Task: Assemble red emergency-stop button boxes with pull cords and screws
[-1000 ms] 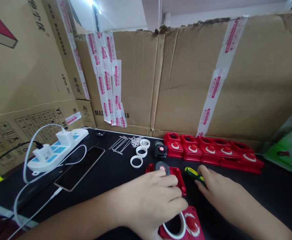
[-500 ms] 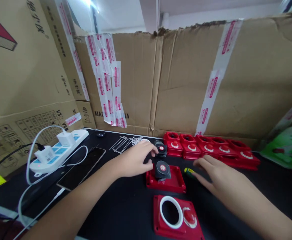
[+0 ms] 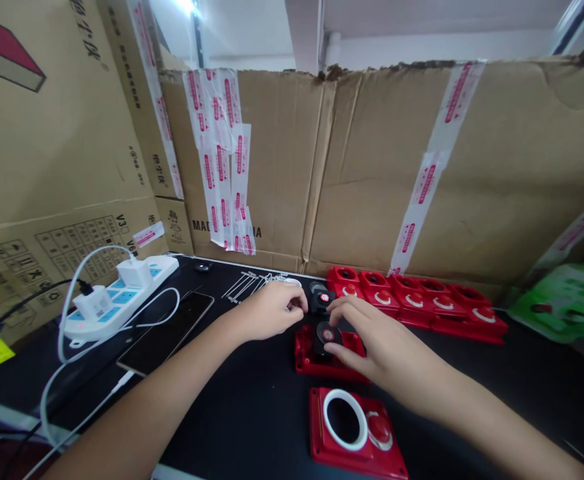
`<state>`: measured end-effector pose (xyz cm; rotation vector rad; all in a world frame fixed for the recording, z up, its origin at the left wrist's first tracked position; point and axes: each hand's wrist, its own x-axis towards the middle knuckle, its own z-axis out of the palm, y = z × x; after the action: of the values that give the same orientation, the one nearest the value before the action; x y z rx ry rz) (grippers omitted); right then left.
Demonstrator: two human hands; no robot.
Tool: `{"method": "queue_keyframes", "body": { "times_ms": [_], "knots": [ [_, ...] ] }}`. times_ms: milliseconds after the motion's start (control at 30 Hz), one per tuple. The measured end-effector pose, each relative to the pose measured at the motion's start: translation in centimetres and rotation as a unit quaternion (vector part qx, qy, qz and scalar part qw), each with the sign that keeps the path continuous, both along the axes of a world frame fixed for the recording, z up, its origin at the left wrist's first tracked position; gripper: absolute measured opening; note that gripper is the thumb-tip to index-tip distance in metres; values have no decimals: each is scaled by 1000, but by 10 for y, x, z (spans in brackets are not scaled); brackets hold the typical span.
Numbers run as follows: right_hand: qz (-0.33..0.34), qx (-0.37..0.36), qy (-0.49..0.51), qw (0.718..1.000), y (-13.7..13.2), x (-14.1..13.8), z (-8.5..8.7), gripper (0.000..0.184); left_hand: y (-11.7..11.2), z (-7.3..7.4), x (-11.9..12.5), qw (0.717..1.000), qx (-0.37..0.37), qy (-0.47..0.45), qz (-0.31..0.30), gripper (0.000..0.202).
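My right hand (image 3: 375,337) has its thumb and fingers around a black round speaker (image 3: 328,333) with a red-and-white label, which sits in an open red housing (image 3: 306,357). My left hand (image 3: 272,310) is just left of a second black speaker (image 3: 322,299), fingers curled and tips pressed together; what they hold, if anything, is too small to make out. Nearer to me lies a red cover (image 3: 317,437) with a white ring (image 3: 328,423) around a large hole and a red dome (image 3: 379,427) beside it.
Several red units (image 3: 412,300) stand in a row at the back. Long screws (image 3: 239,287) lie behind my left hand. At left are a phone (image 3: 172,333) and a power strip (image 3: 122,300) with cables. Cardboard walls (image 3: 382,167) enclose the table; a green bag (image 3: 562,300) is at right.
My right hand has moved left from beside the yellow-green handled tool to the speaker in the housing. My left hand has drawn back slightly and its fingers have closed. The tool is now hidden.
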<state>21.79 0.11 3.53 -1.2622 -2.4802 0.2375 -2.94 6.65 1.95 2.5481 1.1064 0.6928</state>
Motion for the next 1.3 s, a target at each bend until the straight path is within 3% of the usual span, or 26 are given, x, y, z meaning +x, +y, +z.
{"method": "queue_keyframes", "body": {
  "times_ms": [233,367,500,633,733,833,1033,1300],
  "knots": [
    [6,-8,-8,1000,5,-7,-7,4,-1,-2,-2,993,64,39,91,14],
    [-14,31,9,999,13,-1,4,8,1,-6,-1,989,75,67,110,12],
    [-44,63,-23,997,57,5,31,22,3,-10,-1,984,90,90,125,13],
    [6,33,-116,993,125,1,43,27,3,-10,-2,981,102,105,130,17],
    [47,-4,-163,985,165,-6,36,34,3,-11,-2,980,107,114,125,15],
    [70,-39,-205,975,186,-12,27,35,4,-12,-2,980,111,117,118,14],
    [74,-90,-277,954,193,-18,19,33,5,-10,-5,980,117,115,114,14],
    [89,-100,-257,957,197,-14,9,36,-2,-5,-3,979,120,138,87,12]
  ]
}}
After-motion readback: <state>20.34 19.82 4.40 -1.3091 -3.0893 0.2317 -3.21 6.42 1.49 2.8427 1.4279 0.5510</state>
